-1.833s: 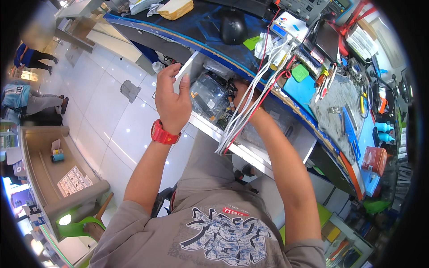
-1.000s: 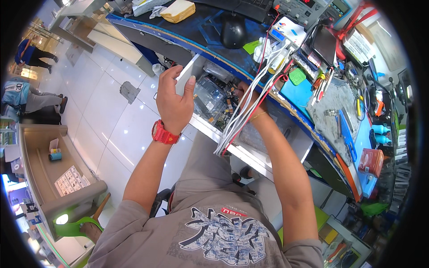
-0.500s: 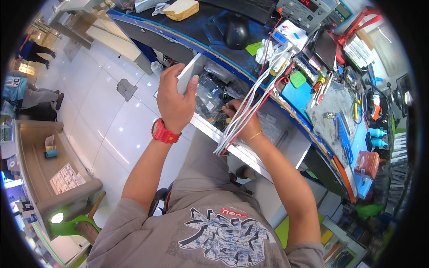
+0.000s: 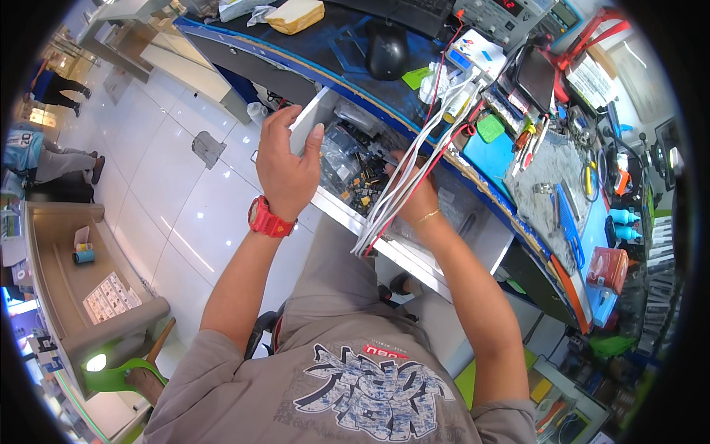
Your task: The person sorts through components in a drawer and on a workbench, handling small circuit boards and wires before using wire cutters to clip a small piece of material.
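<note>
A white drawer (image 4: 414, 260) is pulled out from under the workbench. My left hand (image 4: 287, 172), a red watch on its wrist, rests at the drawer's left front corner, thumb and fingers apart on either side of the white wall. Inside the drawer, my right hand (image 4: 416, 191) has its fingers curled, partly hidden behind the cables; what they hold, if anything, I cannot make out. Beside its fingertips lies a pile of small black and yellow electronic parts (image 4: 362, 185), with clear plastic bags (image 4: 339, 152) around it. A bundle of white and red cables (image 4: 403, 189) hangs over the drawer's front.
The workbench (image 4: 325, 74) carries a black mouse (image 4: 387, 50), a power supply (image 4: 497, 16), tweezers and screwdrivers (image 4: 526, 144), a blue cutter knife (image 4: 568, 228) and a reddish container (image 4: 608, 268). A green chair (image 4: 122, 376) stands at lower left. Other people (image 4: 55, 152) are far left.
My right hand has shifted slightly right and up within the drawer, leaving more of the small parts in sight. My left hand has stayed at the drawer corner.
</note>
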Demonstrator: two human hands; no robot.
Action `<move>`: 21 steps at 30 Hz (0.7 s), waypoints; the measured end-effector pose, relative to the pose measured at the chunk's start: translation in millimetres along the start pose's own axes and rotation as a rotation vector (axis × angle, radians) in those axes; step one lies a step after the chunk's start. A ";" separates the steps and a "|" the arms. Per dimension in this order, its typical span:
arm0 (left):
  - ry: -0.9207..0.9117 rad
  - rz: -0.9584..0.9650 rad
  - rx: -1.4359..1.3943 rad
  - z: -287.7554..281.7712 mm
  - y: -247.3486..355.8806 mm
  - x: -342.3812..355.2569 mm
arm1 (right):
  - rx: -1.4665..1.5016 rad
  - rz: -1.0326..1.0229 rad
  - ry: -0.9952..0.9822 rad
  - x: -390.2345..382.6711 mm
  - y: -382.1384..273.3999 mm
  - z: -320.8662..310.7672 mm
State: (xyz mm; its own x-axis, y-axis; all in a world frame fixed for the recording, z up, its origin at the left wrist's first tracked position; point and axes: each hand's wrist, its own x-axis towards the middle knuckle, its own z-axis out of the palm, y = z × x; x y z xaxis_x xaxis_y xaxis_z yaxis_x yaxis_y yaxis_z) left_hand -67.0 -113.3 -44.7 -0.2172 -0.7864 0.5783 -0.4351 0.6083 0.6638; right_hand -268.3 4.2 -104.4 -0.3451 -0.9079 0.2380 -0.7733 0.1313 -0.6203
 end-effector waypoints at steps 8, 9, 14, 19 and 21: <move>-0.015 0.003 0.022 0.8 0.5 -0.9 | -0.045 0.193 -0.317 21.3 10.5 10.5; -0.012 0.003 0.018 0.8 0.9 -0.5 | -0.038 0.222 -0.343 23.0 13.1 14.8; -0.093 0.018 0.098 -2.5 7.7 2.0 | 0.194 0.161 -0.196 28.1 25.0 27.4; -0.481 0.281 0.203 -6.4 8.0 12.5 | 0.270 0.203 -0.256 21.6 16.8 10.9; -0.602 0.246 0.217 -5.4 6.7 13.7 | 0.302 0.225 -0.247 20.9 13.3 3.2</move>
State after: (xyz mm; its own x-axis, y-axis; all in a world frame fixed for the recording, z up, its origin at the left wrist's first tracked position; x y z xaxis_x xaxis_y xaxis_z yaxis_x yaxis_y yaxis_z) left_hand -68.1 -119.4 -29.8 -0.7527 -0.5889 0.2944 -0.4624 0.7911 0.4004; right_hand -284.1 -14.3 -110.1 -0.3215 -0.9426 -0.0906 -0.4908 0.2477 -0.8353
